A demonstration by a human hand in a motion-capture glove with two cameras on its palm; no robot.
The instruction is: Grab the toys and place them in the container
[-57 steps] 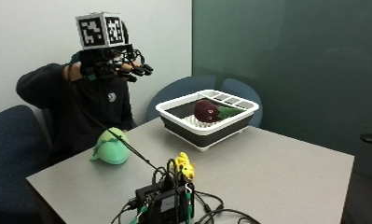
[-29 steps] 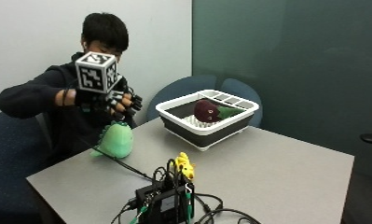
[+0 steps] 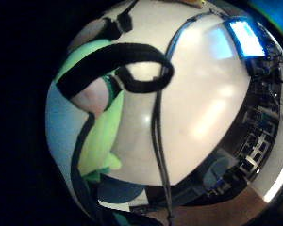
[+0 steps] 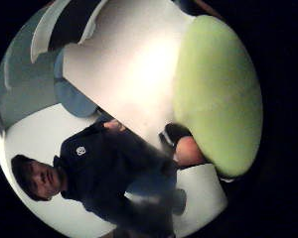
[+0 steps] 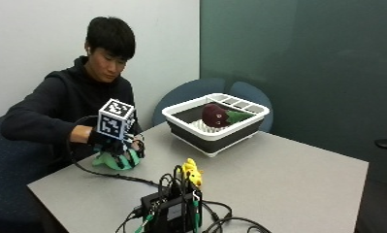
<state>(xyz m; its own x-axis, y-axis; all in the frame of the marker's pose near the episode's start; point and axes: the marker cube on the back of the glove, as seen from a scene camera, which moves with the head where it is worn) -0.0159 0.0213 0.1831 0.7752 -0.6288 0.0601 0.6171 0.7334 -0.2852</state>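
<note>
A green plush toy (image 5: 106, 160) lies on the grey table (image 5: 283, 184) near its left edge, in front of the seated person. My gloved right hand (image 5: 119, 144) is down on top of it, fingers curled over its sides. The little finger side palm view has the green plush toy (image 3: 102, 136) against a fingertip (image 3: 91, 100). In the thumb side palm view the green plush toy (image 4: 218, 94) sits close, with the thumb (image 4: 188, 151) at its edge. The white-rimmed container (image 5: 183, 104) stands at the table's far side, holding a dark red toy (image 5: 212, 115) and a green one (image 5: 236, 116).
A small yellow toy (image 5: 192, 171) stands mid-table beside a black electronics box (image 5: 170, 208) with cables trailing to the front edge and towards my hand. Blue chairs (image 5: 193, 92) stand behind the container. Bare tabletop stretches between my hand and the container.
My right hand has come down from head height onto the green plush toy and now closes around it. The toy has stayed on the table.
</note>
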